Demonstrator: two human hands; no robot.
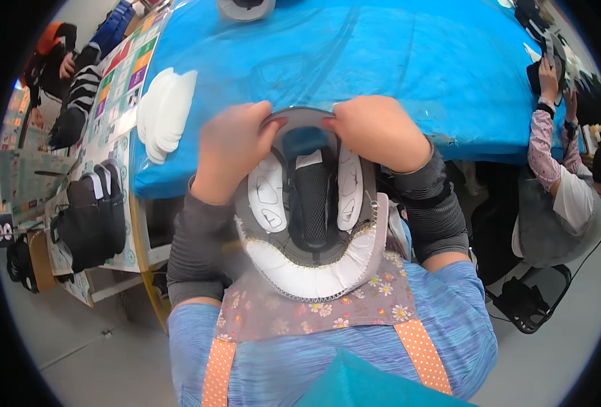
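A grey and black shoe upper (306, 273) is held between my two hands over my lap, its inside facing me. Its curved toe edge is pinched by my left hand (234, 148) at the far left and by my right hand (380, 130) at the far right, thumbs on the inner side. A white padded band with zigzag stitching curves along the near edge. Two white side pieces with drawn outlines flank a black mesh tongue (314, 197). The fingers beyond the edge are partly hidden. Just left of my left hand lies a stack of white rounded pieces (166, 114).
The table has a blue cover (355, 57); another grey upper (246, 8) lies at its far edge. Black uppers (91, 214) are on the left-hand table. At right, a co-worker's hand (549, 80) is on a dark shoe part; another person (53, 61) is far left.
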